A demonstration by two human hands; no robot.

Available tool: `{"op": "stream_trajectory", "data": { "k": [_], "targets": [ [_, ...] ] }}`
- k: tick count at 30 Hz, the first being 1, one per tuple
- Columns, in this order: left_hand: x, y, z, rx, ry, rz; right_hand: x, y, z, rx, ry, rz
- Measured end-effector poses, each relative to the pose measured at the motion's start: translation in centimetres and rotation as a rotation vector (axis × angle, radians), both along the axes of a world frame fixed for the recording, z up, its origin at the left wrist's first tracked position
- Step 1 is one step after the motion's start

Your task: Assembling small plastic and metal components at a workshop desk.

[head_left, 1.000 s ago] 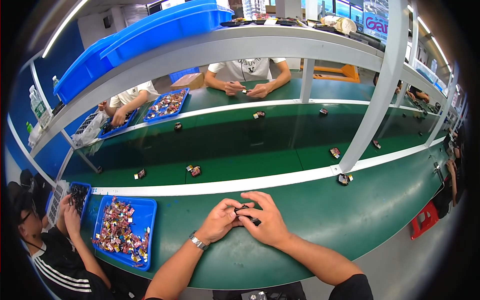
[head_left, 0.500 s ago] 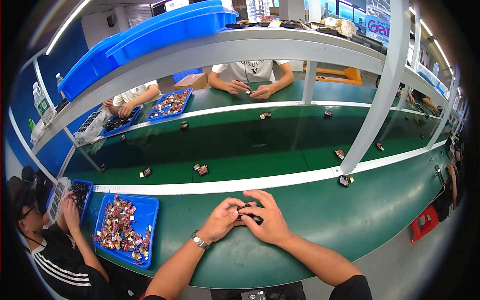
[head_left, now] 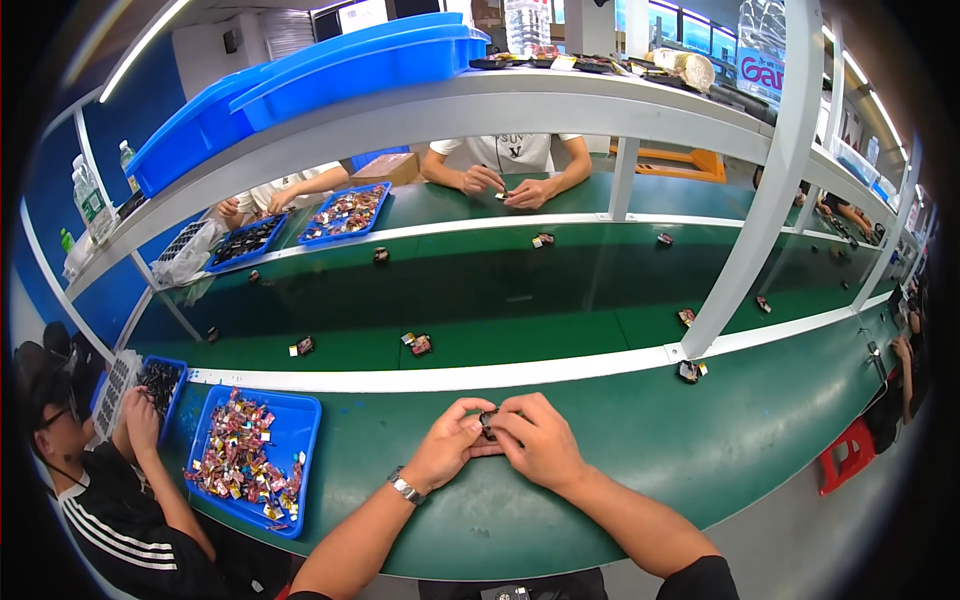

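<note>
And right of the blue tray [head_left: 293, 425], 1 small black part [head_left: 488, 424] sits pinched in the left hand [head_left: 447, 445], the right hand's [head_left: 545, 447] fingers bunched narrow on it; not yet set down; loose pieces [head_left: 238, 450] heaped in the tray look untreated.

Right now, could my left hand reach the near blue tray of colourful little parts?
Probably yes: only green tabletop shows between your left hand and the blue tray to its left. The hand is occupied, though, with a small black part that the right hand also touches.
</note>
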State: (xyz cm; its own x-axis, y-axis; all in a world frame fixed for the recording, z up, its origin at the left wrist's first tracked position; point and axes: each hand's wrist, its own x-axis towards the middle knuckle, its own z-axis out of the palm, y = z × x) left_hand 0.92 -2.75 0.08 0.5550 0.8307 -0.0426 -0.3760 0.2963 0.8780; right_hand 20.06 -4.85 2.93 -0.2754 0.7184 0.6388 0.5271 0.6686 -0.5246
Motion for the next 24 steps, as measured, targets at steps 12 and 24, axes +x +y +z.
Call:
{"op": "stream_trajectory", "data": {
  "k": [12,24],
  "targets": [
    [-0.41,0.25,-0.38,-0.011,0.041,-0.013,-0.40,-0.09,0.40,0.111,-0.120,-0.025],
    [0.13,-0.03,0.22,-0.013,0.035,-0.005,-0.41,-0.19,-0.16,0.140,-0.150,-0.105]
  ]
}}
